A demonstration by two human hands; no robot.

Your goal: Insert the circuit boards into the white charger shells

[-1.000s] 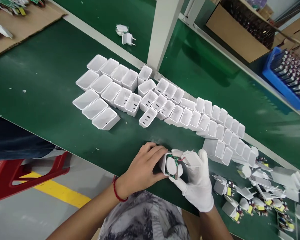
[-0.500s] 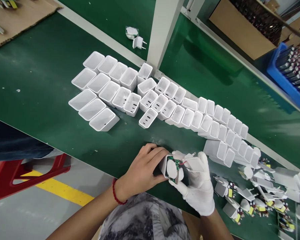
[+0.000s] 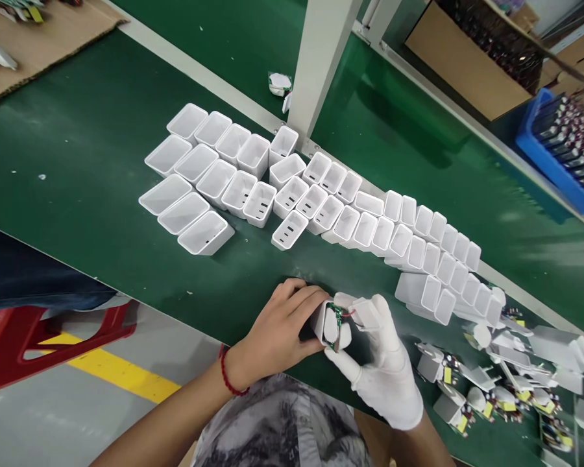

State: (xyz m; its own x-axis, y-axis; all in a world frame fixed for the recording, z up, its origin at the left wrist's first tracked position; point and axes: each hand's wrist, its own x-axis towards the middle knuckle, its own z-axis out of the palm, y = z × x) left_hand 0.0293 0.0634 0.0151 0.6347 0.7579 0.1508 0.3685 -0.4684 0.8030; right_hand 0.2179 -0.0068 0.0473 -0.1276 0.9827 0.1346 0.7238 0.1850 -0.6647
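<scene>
My bare left hand [image 3: 282, 327] is wrapped round a white plastic housing [image 3: 318, 320], its open end turned to the right. In that opening sits a green circuit board [image 3: 338, 314] with a round white pad [image 3: 330, 325], partly inside. My right hand [image 3: 387, 363], in a white glove, grips the board's edge between thumb and fingers. Against its fingers leans a white plug cover [image 3: 366, 314], joined to the board by a red wire [image 3: 349, 313]. The far side of the housing is hidden by my left fingers.
Rows of open white housings [image 3: 216, 179] stand across the green table [image 3: 78, 130]. Loose boards with white covers [image 3: 481, 389] lie at the right. A post [image 3: 321, 58], a blue bin [image 3: 555, 168] and a cardboard box [image 3: 460, 58] stand behind; a red stool [image 3: 78, 347] is at left.
My right hand has shifted left towards the housing, and the circuit board sits deeper in it. The plug cover has moved left too. My left hand stays in place.
</scene>
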